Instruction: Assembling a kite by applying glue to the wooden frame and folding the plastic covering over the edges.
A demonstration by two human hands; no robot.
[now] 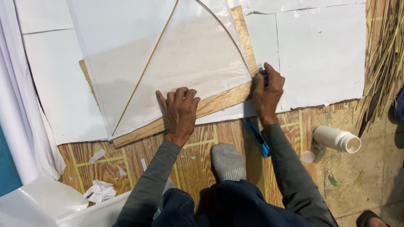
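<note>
My left hand (181,110) lies flat, fingers spread, on a thin translucent white sheet (185,63) that covers a wooden board (223,101) on the floor. Thin bamboo sticks (145,69) run across the sheet, one straight and one curved. My right hand (267,90) is closed around a small dark tool at the sheet's right corner, by the board's edge. A blue utility knife (257,138) lies on the floor just below my right wrist.
Large white paper sheets (324,50) cover the floor around the board. A white plastic bottle (336,138) lies on its side at right, its lid (307,157) beside it. Dry bamboo strips (385,54) pile at the right edge. Crumpled paper (100,191) sits lower left. My socked foot (228,162) rests on the wood-pattern floor.
</note>
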